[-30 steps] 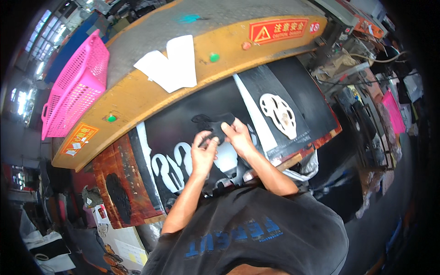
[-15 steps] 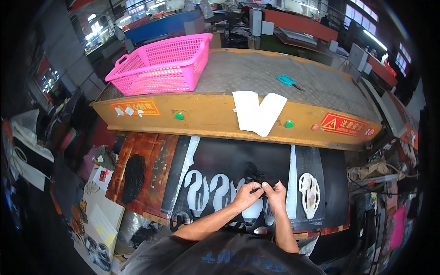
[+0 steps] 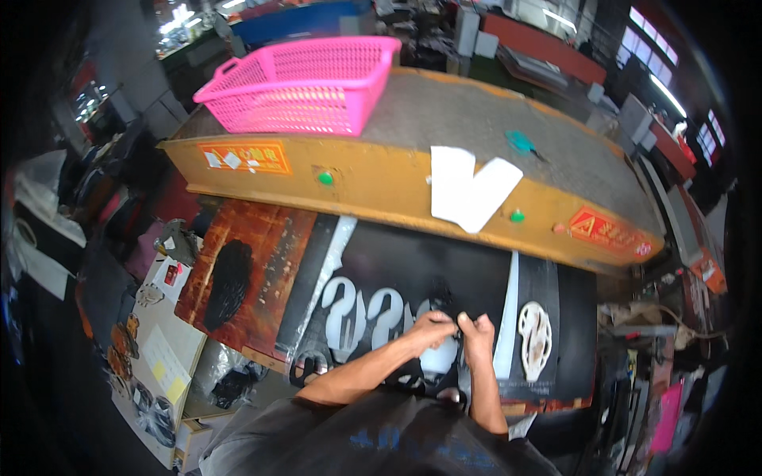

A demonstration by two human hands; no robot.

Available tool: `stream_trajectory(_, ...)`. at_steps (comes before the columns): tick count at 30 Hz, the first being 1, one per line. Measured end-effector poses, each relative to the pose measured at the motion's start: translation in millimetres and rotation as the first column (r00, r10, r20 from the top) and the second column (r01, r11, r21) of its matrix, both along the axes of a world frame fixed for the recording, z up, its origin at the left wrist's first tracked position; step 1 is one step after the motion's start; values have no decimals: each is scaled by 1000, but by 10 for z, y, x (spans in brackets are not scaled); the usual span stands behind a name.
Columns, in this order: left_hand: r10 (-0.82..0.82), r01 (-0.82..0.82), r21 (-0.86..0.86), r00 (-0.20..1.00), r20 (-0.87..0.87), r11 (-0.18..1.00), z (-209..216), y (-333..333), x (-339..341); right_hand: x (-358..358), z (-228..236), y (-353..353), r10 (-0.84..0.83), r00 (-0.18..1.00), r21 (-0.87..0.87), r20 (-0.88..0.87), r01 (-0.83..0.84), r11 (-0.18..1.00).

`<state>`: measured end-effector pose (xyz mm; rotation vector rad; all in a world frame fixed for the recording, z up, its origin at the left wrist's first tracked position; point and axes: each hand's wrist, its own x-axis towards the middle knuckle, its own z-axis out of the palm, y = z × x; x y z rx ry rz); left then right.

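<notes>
My left hand and my right hand are close together over a black sheet, thumbs and fingertips pinched. Something small and dark seems to be between them, but blur and the fingers hide what it is. Just beyond the fingertips sits a small clump of black pieces. Curved shapes are cut out of the sheet, and a white surface shows through them. To the right of my hands lies a pale oval template-like piece with holes round its rim.
A yellow machine beam spans the far side, with a pink basket, teal-handled scissors and white paper on it. On the reddish board at left rests a pile of black cut pieces. Papers lie lower left.
The whole view has shifted and tilted, moving the beam and basket up and to the right in the picture. My hands stay over the sheet, fingertips slightly farther apart.
</notes>
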<state>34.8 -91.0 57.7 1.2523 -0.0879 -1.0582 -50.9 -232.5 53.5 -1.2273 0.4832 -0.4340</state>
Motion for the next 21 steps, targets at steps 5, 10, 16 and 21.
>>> stream_trajectory(5,3,0,-52,998,61,999,-126,102,-28,-84,141,72,25,991,-289,-133,-62,955)
stream_trajectory(10,-94,86,-99,993,-76,991,-17,196,-2,-136,140,51,112,994,-41,14,-112,993)
stream_trajectory(16,-27,29,-36,999,42,999,-49,122,-10,-182,154,227,-22,999,-580,38,40,814)
stream_trajectory(21,40,-67,-135,980,-195,989,-233,35,-121,-259,148,233,4,993,-748,115,84,658)
